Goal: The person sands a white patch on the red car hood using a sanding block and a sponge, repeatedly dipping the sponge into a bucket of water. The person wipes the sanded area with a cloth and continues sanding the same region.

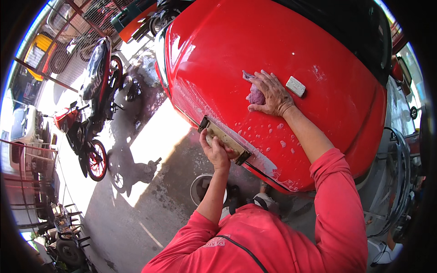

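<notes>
My left hand [215,150] grips a sanding block [225,141], long and tan with dark clamp ends. It rests along the front edge of a red car hood [236,41], where a pale, whitish film smears the paint. Farther right, my right hand [272,94] presses a crumpled purple cloth [255,96] onto the hood, its fingers spread over it; the palm hides part of the cloth. Just beyond that wrist lies a small white bar [296,86], like a piece of soap. Foamy drops [283,144] dot the paint between my hands.
A round bucket [196,190] stands on the concrete floor by my feet. At the left a red and black motorcycle [93,104] is parked beside a wire-mesh fence [86,18]. Coiled hoses [400,177] hang at the right. The car's dark windshield [346,27] is at the far side.
</notes>
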{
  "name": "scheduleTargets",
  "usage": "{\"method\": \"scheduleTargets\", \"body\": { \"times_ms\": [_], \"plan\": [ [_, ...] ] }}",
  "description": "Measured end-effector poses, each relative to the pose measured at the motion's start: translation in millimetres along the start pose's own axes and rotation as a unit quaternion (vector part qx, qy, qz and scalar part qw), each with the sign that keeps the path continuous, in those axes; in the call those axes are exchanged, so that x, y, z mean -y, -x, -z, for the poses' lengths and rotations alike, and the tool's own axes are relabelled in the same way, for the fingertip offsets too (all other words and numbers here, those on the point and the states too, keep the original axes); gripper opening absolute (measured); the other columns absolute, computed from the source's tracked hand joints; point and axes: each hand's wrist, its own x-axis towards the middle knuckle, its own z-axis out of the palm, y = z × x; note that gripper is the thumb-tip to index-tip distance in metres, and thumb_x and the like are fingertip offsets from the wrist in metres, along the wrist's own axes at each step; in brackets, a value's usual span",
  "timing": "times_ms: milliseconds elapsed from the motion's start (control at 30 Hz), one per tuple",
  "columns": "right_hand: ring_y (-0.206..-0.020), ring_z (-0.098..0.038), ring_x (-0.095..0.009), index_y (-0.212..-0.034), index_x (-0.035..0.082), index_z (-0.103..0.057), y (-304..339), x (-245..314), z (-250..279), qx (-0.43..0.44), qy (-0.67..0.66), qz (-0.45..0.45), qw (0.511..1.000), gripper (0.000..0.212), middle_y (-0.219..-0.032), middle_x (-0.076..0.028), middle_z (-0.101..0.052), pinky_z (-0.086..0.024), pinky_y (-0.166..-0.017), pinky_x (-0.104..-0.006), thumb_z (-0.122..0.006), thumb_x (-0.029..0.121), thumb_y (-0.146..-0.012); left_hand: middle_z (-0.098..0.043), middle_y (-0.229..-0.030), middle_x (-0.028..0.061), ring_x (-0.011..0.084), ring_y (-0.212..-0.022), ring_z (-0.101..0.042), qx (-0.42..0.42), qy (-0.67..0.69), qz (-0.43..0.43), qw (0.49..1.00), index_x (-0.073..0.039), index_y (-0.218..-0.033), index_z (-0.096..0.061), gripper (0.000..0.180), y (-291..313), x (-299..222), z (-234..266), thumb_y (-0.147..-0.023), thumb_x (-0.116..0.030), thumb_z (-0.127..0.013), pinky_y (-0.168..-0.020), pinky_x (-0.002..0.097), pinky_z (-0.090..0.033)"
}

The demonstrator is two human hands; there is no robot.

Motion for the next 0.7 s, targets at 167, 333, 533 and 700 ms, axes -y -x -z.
{"method": "scheduleTargets", "body": {
  "times_ms": [167, 333, 533, 700],
  "plan": [
    [-0.163, -0.029, -0.036, -0.167, 0.025, -0.035, -4.0, 6.2, 3.0, 0.007, -0.002, 0.001, 1.000, 0.105, -0.171, -0.015, -0.038, -0.018, -0.136, -0.0545, -0.072, 0.078, -0.085, -0.054, -0.077, 0.0037, 0.0138, -0.047, -0.051, -0.008, -0.058, -0.033, 0.998, -0.009, -0.151, -0.045, 0.045, -96.0, -78.7, -72.9, -0.106, -0.008, -0.050, -0.041, 0.0314, -0.049],
    [-0.163, -0.029, -0.036, -0.167, 0.025, -0.034, -12.8, 9.3, -1.9, -0.001, 0.006, 0.006, 1.000, 0.099, -0.171, -0.015, -0.038, -0.019, -0.136, -0.0544, -0.072, 0.071, -0.089, -0.064, -0.115, 0.0151, 0.0168, -0.055, -0.059, 0.000, -0.113, -0.089, 0.990, -0.006, -0.152, -0.044, 0.046, -142.0, -95.5, -92.7, -0.106, -0.008, -0.050, -0.048, 0.0338, -0.053],
    [-0.162, -0.030, -0.037, -0.167, 0.023, -0.033, -2.0, 1.7, -3.1, 0.004, 0.019, 0.001, 1.000, 0.094, -0.171, -0.016, -0.038, -0.019, -0.136, -0.0545, -0.073, 0.065, -0.092, -0.062, -0.133, 0.0157, 0.0156, -0.054, -0.058, 0.045, -0.111, -0.049, 0.992, -0.007, -0.155, -0.042, 0.049, 13.0, 6.8, -40.7, -0.107, -0.008, -0.049, -0.045, 0.0310, -0.052],
    [-0.162, -0.030, -0.037, -0.166, 0.023, -0.033, -7.9, 9.4, -3.5, -0.002, 0.016, 0.007, 1.000, 0.092, -0.171, -0.016, -0.037, -0.019, -0.136, -0.0538, -0.070, 0.065, -0.094, -0.064, -0.096, 0.0119, 0.0184, -0.054, -0.060, 0.013, -0.075, -0.088, 0.993, -0.005, -0.151, -0.043, 0.046, -121.9, -81.7, -101.7, -0.105, -0.009, -0.048, -0.044, 0.0344, -0.051]
  ]
}}
